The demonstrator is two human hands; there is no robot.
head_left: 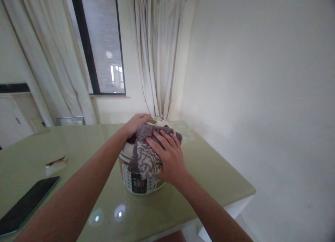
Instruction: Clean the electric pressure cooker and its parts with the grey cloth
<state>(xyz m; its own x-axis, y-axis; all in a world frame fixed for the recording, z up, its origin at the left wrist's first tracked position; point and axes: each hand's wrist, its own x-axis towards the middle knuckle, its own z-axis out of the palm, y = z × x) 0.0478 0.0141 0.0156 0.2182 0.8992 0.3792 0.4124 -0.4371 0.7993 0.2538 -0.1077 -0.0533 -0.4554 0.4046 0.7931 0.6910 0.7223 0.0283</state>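
A rice cooker [127, 151] with a white lid and a front control panel [139, 183] stands on the table. Over the front of its lid lies a purple-grey towel [149, 158] with a cream swirl pattern. My right hand [170, 154] presses the towel against the cooker, fingers spread across the cloth and thumb out of sight. At the far left side of the lid, my left hand [138, 124] rests with its fingers stretched out flat. The towel covers much of the lid and part of the panel.
The cooker is on a pale green glossy table [91, 144]. A black phone [28, 203] lies at the left, with a small white packet [56, 166] beyond it. A white wall [261, 95] borders the right side; curtains [159, 53] and a window [104, 43] are behind.
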